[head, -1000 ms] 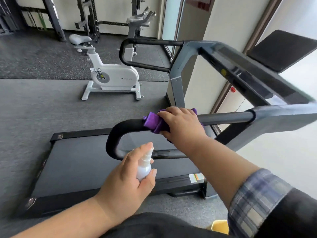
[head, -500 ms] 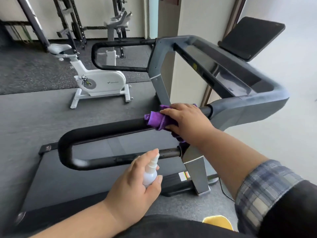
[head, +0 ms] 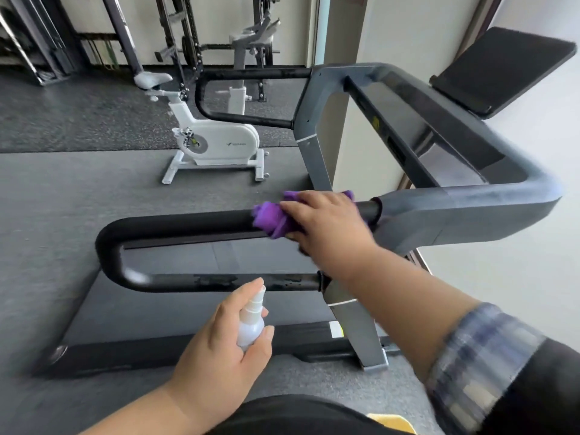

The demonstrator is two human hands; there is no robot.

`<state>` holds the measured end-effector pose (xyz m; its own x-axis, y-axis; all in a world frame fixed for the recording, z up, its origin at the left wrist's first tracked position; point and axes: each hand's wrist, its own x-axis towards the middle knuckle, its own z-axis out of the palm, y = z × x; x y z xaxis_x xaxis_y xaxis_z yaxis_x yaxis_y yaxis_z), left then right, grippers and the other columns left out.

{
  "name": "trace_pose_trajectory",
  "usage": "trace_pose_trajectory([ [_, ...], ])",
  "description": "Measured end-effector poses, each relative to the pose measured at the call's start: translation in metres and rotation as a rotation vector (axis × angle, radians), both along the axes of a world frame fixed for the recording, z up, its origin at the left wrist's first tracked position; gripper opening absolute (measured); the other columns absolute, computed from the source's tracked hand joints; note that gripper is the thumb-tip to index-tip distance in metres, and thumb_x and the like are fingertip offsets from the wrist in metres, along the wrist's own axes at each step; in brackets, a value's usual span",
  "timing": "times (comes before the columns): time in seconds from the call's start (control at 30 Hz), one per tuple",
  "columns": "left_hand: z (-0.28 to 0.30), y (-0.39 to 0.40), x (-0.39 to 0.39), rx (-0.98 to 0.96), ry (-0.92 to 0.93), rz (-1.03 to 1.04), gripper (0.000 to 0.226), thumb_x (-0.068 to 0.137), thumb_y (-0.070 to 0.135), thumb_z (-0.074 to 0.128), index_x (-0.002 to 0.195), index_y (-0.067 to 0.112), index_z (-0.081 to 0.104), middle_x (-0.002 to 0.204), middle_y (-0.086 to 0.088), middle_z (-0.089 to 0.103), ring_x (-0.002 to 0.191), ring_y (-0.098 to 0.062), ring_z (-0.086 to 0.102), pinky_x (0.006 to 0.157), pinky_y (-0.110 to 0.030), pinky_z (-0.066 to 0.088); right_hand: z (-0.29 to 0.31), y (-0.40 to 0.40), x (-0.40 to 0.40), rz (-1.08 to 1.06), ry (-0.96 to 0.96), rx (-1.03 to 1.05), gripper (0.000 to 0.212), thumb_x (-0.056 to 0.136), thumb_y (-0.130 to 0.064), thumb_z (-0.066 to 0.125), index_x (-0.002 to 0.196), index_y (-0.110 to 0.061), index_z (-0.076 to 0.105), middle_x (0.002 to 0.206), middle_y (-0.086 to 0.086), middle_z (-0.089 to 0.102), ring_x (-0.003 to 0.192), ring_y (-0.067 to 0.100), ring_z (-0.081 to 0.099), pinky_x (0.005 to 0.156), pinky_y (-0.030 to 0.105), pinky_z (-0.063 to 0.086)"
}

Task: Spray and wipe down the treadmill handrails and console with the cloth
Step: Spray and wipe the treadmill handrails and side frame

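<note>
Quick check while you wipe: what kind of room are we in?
Most likely a gym. The right hand wipes a treadmill handrail with a purple cloth; a white exercise bike stands beyond it, and weight racks line the far wall.

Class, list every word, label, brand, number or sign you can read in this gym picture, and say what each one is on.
None can be read with certainty.
White exercise bike: dark logo and brand word on its side, too small to read.
Treadmill console frame: small yellow sticker, too blurred to read.
Treadmill base: yellow and white label near the upright, too blurred to read.
Spray bottle: no visible print.
</note>
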<state>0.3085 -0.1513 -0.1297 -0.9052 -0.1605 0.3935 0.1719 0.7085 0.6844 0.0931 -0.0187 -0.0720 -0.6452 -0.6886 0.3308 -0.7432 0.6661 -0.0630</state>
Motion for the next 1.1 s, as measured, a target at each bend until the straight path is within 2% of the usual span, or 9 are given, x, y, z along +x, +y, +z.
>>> trace_pose_trajectory([
  [0.1,0.002,0.017,-0.004,-0.029,-0.022,-0.013,0.077,0.082,0.036,0.064,0.134,0.071,0.021,0.118,0.029,0.054,0.076,0.005,0.061,0.074,-0.02,0.052,-0.008,-0.025,0.009,0.061,0.009,-0.029,0.054,0.09,-0.048,0.063,0.141,-0.031,0.054,0.138,0.0,0.057,0.121,0.032,0.053,0.106,0.044,0.034],
  [0.17,0.002,0.024,-0.007,-0.048,-0.042,-0.008,0.08,0.081,0.033,0.065,0.135,0.07,0.02,0.119,0.027,0.053,0.064,0.009,0.058,0.067,-0.025,0.055,-0.008,-0.02,0.005,0.088,0.023,-0.034,0.054,0.091,-0.049,0.062,0.142,-0.032,0.052,0.138,0.0,0.056,0.12,0.031,0.053,0.104,0.045,0.037],
  [0.23,0.001,0.026,-0.008,-0.06,-0.043,0.008,0.082,0.082,0.028,0.067,0.134,0.07,0.021,0.119,0.027,0.054,0.061,0.01,0.057,0.065,-0.022,0.054,-0.006,-0.005,-0.002,0.102,0.039,-0.034,0.056,0.089,-0.053,0.063,0.141,-0.035,0.052,0.137,-0.002,0.057,0.118,0.029,0.055,0.099,0.045,0.041],
  [0.4,0.003,0.033,-0.015,-0.026,-0.046,0.057,0.087,0.085,0.02,0.071,0.134,0.071,0.022,0.121,0.032,0.053,0.092,0.003,0.062,0.079,-0.007,0.045,-0.004,0.051,-0.028,-0.009,0.056,-0.082,0.059,0.081,-0.056,0.069,0.134,-0.034,0.059,0.126,-0.003,0.063,0.11,0.03,0.06,0.096,0.045,0.043],
  [0.53,0.005,0.03,-0.015,0.004,-0.045,0.094,0.071,0.089,0.036,0.065,0.135,0.07,0.022,0.118,0.027,0.057,0.077,0.013,0.06,0.075,-0.012,0.05,-0.012,0.046,-0.027,-0.039,0.137,-0.1,0.053,0.079,-0.057,0.072,0.124,-0.029,0.066,0.118,0.001,0.067,0.102,0.032,0.064,0.092,0.047,0.046],
  [0.73,0.004,0.018,-0.001,0.075,-0.064,0.189,0.065,0.084,0.046,0.054,0.135,0.07,0.022,0.115,0.023,0.059,0.096,0.012,0.059,0.084,0.0,0.038,-0.01,0.003,-0.014,0.018,0.148,-0.056,0.054,0.082,-0.063,0.064,0.121,-0.026,0.065,0.115,0.003,0.067,0.095,0.033,0.065,0.082,0.045,0.051],
  [0.8,0.002,0.012,0.002,0.083,-0.07,0.199,0.06,0.084,0.045,0.054,0.134,0.064,0.026,0.115,0.024,0.058,0.101,0.012,0.057,0.087,0.001,0.035,-0.008,-0.014,-0.007,0.034,0.148,-0.052,0.054,0.082,-0.062,0.066,0.122,-0.026,0.065,0.115,0.003,0.067,0.094,0.034,0.066,0.08,0.045,0.051],
  [0.9,0.003,0.001,0.005,0.085,-0.083,0.197,0.056,0.084,0.044,0.054,0.133,0.057,0.027,0.117,0.024,0.055,0.104,0.014,0.055,0.089,0.001,0.034,-0.005,-0.04,0.006,0.049,0.126,-0.016,0.056,0.083,-0.061,0.065,0.127,-0.027,0.063,0.119,0.003,0.066,0.097,0.034,0.065,0.083,0.045,0.05],
  [1.1,0.005,-0.033,0.02,0.087,-0.079,0.222,0.055,0.085,0.044,0.053,0.132,0.056,0.027,0.119,0.028,0.05,0.104,0.018,0.051,0.09,0.002,0.032,-0.004,-0.096,0.029,0.089,0.137,0.039,0.056,0.087,-0.062,0.058,0.133,-0.031,0.058,0.121,0.003,0.064,0.098,0.033,0.064,0.08,0.043,0.047],
])
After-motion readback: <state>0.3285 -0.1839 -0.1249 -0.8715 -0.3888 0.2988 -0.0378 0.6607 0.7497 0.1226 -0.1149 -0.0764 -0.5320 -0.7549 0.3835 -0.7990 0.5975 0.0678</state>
